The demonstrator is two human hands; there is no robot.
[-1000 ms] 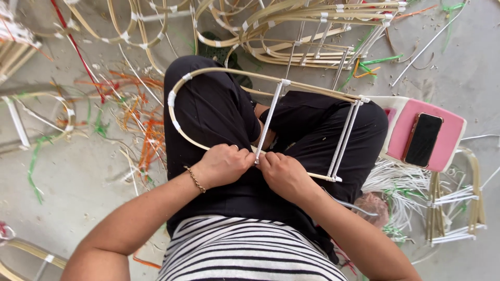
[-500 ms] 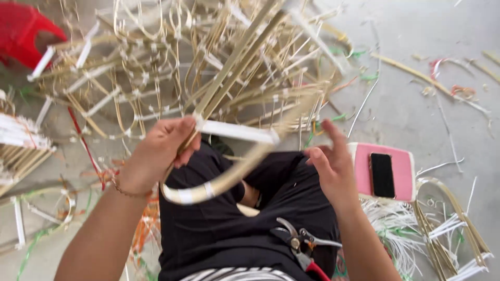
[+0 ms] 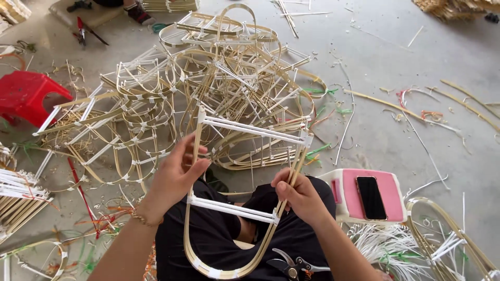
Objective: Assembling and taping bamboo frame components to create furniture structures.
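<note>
I hold a U-shaped bamboo frame with white crossbars upright over my lap. My left hand grips its left strip, just above the lower white crossbar. My right hand pinches the right strip near that same crossbar's end. The frame's curved bottom hangs over my black trousers. A pair of cutters lies on my right thigh.
A big pile of similar bamboo frames covers the floor ahead. A pink and white stool with a black phone stands at my right. A red stool sits far left. White strips lie bundled at lower right. Another person's foot shows at the top.
The frame has been lifted off my lap and turned upright. My hands moved from the middle joint to its two side strips. The view swung up toward the pile.
</note>
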